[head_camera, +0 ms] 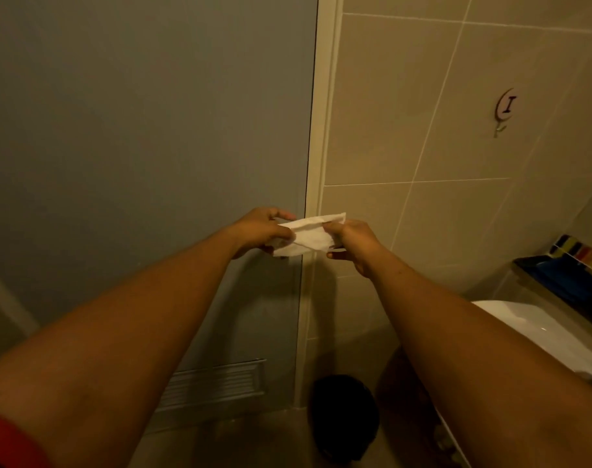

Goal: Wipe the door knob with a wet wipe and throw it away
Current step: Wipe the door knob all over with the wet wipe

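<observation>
Both hands are out in front of the flat grey-blue door (146, 130), pinched on 1 thin white wet wipe (308, 236) stretched between them. The left hand (259, 231) grips the wipe's left end with fingers closed over it, and the right hand (353, 241) clamps the right end between thumb and fingers; the 2 hands sit close together, joined only by the sheet. The wipe hangs in the air just in front of the door's right edge, where the door meets its pale cream frame (318, 163).

The wipe looks light, limp and damp — it sags and creases between the grips, so it should fold or bunch easily and mould around a rounded knob. Held by the ends it stays spread; a hold in the palm with the sheet draped over the fingers would likely suit wiping better. It may tear if pulled hard.

The door knob itself is not clearly visible — possibly hidden behind the hands. Below the door's lower right corner stands a dark round bin (343, 417), the likely place for disposal.
</observation>
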The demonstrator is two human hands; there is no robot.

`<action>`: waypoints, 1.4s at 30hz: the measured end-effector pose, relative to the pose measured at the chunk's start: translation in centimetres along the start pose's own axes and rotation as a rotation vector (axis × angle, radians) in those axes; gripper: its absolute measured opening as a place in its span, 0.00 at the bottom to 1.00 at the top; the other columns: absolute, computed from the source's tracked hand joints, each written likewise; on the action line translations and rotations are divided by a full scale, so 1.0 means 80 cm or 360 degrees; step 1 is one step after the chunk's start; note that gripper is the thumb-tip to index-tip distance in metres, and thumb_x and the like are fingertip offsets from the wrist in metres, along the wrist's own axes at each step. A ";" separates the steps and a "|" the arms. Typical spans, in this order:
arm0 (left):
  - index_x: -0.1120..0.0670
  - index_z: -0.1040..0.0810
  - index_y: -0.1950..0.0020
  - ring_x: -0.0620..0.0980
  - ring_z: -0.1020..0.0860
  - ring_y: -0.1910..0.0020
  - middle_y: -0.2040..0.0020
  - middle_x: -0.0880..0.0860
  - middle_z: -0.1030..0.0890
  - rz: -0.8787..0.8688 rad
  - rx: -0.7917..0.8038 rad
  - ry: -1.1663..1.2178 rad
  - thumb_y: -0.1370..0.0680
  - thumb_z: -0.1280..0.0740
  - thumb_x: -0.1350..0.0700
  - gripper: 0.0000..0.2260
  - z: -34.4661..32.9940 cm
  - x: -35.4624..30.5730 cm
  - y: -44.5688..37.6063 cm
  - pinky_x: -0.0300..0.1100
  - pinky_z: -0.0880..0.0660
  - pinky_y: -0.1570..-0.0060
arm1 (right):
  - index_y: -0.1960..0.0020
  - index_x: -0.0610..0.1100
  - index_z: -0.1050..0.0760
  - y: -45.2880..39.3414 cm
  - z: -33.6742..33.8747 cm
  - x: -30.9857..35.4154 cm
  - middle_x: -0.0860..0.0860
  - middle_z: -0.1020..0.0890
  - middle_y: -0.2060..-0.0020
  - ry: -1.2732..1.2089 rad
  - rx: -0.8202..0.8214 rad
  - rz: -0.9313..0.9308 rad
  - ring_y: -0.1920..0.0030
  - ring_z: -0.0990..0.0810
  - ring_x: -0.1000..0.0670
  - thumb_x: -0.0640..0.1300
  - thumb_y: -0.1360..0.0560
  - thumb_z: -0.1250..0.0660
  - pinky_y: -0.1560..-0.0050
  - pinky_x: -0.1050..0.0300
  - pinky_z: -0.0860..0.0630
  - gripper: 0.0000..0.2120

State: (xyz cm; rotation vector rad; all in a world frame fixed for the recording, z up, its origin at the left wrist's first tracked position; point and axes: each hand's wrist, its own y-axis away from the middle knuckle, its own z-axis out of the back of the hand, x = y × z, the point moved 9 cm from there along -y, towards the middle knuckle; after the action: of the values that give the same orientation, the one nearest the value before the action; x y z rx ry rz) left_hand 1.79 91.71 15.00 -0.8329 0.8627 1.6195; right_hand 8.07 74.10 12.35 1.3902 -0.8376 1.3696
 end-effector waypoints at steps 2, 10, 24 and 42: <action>0.57 0.22 0.37 0.53 0.19 0.52 0.43 0.57 0.20 0.0026 -0.0019 -0.0036 0.24 0.31 0.58 0.15 0.001 0.005 -0.007 0.40 0.19 0.59 | 0.45 0.44 0.25 -0.009 -0.003 0.005 0.48 0.19 0.56 -0.0027 0.0015 0.0012 0.56 0.19 0.47 0.43 0.22 0.36 0.49 0.48 0.18 0.07; 0.60 0.22 0.42 0.55 0.20 0.53 0.46 0.59 0.21 0.0224 -0.0216 0.0274 0.22 0.36 0.58 0.11 0.017 0.035 -0.024 0.42 0.20 0.63 | 0.38 0.39 0.25 -0.037 -0.003 -0.009 0.44 0.19 0.48 0.0002 0.0065 -0.0029 0.53 0.19 0.45 0.46 0.24 0.31 0.51 0.50 0.19 0.17; 0.58 0.21 0.40 0.55 0.18 0.49 0.47 0.56 0.17 0.0217 -0.0316 0.0376 0.25 0.29 0.47 0.20 0.026 0.058 -0.046 0.49 0.19 0.48 | 0.37 0.38 0.24 -0.063 -0.011 -0.018 0.42 0.18 0.45 -0.0199 0.0159 -0.0010 0.51 0.18 0.44 0.47 0.24 0.30 0.48 0.46 0.19 0.19; 0.62 0.23 0.35 0.54 0.18 0.49 0.41 0.60 0.19 0.0399 -0.0450 0.0732 0.25 0.28 0.55 0.21 -0.009 0.137 -0.013 0.42 0.19 0.57 | 0.39 0.37 0.22 -0.072 -0.023 -0.090 0.45 0.19 0.52 0.0226 0.0331 -0.0099 0.63 0.24 0.53 0.43 0.25 0.30 0.68 0.63 0.31 0.16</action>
State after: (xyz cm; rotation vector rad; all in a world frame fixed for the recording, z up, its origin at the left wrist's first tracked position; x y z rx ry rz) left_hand 0.82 96.41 5.07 -1.3771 1.1056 1.8273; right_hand 12.04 76.36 4.16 1.4444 -0.5670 1.5210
